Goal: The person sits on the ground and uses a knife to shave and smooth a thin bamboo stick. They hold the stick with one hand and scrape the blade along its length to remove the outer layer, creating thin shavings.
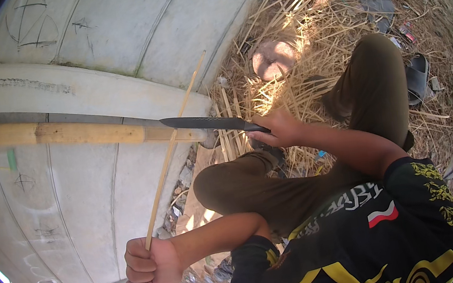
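Observation:
My left hand point(150, 269) is closed around a thin bamboo strip point(172, 149) that runs up and to the right across the picture. My right hand point(278, 129) grips the handle of a dark long-bladed knife point(206, 123). The blade points left and crosses the strip near the end of a thick bamboo pole point(69, 133). That pole lies level against a grey concrete wall point(124, 34). I sit with my knees bent in olive trousers point(256, 186) and a black shirt with yellow patterns.
Dry bamboo slivers and straw point(303, 26) cover the ground at upper right, with a round stump point(272, 57) among them. A dark sandal point(417, 77) lies beyond my right knee. Scraps of litter lie along the right edge. Stones lie at the wall's foot.

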A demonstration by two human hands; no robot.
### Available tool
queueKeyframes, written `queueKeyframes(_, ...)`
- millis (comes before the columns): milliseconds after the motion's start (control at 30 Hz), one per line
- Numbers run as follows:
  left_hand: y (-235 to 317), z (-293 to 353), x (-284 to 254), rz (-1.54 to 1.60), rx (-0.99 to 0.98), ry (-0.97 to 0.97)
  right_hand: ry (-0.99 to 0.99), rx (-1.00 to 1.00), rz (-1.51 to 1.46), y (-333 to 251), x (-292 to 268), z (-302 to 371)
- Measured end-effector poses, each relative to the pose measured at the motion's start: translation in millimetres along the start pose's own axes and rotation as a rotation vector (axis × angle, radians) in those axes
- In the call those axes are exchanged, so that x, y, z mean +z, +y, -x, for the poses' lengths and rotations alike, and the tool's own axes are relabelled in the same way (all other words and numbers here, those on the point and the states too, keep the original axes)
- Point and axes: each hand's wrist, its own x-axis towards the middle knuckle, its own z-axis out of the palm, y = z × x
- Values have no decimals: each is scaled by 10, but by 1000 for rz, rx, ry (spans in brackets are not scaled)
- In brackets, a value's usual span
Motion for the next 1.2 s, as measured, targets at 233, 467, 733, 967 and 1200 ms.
queueKeyframes(233, 19, 32, 72, -20, 40, 11, -31, 59, 8, 1, -32, -7)
queueKeyframes(467, -13, 46, 150, 74, 26, 32, 90, 21, 46, 108, 35, 3)
queueKeyframes(733, -61, 46, 194, 56, 37, 42, 112, -4, 114, 89, 32, -16)
queueKeyframes(967, -111, 41, 248, 24, 38, -21, 82, 13, 120, 92, -7, -5)
queueKeyframes(1200, -123, 31, 261, 148, 11, -73, 103, 405, -19, 252, -71, -57)
